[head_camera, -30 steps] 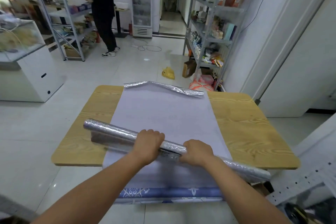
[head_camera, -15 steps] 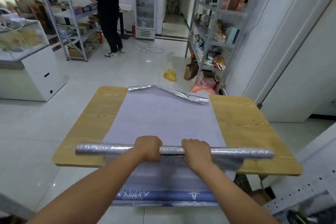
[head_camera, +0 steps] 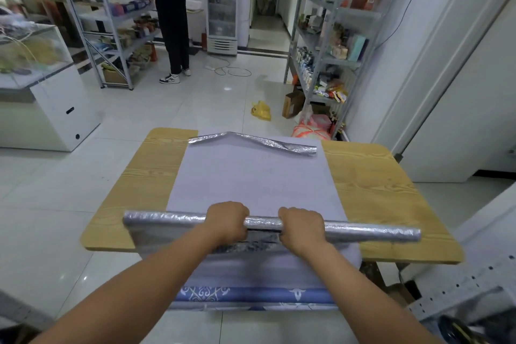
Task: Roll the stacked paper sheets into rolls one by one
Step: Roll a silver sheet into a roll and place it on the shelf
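A long silver paper roll [head_camera: 371, 230] lies level across the near part of the wooden table [head_camera: 371, 190]. My left hand [head_camera: 226, 222] and my right hand [head_camera: 303, 227] both grip it near its middle, fingers curled over the top. A loose flap of the same sheet hangs below the roll between my hands. Under it lies the stack of pale paper sheets [head_camera: 251, 176], whose near end hangs over the table edge and shows a blue patterned border [head_camera: 251, 294]. A finished, crumpled silver roll [head_camera: 259, 141] rests at the stack's far end.
A person in black [head_camera: 170, 14] stands at a shelf rack on the far left. Another metal shelf rack [head_camera: 332, 36] stands at the right, with boxes and a yellow bag [head_camera: 261, 111] on the floor by it. A white counter [head_camera: 42, 98] is on the left.
The roll was slanted a second ago, its left end farther away; it now lies level and square across the table. Both hands stayed on its middle.
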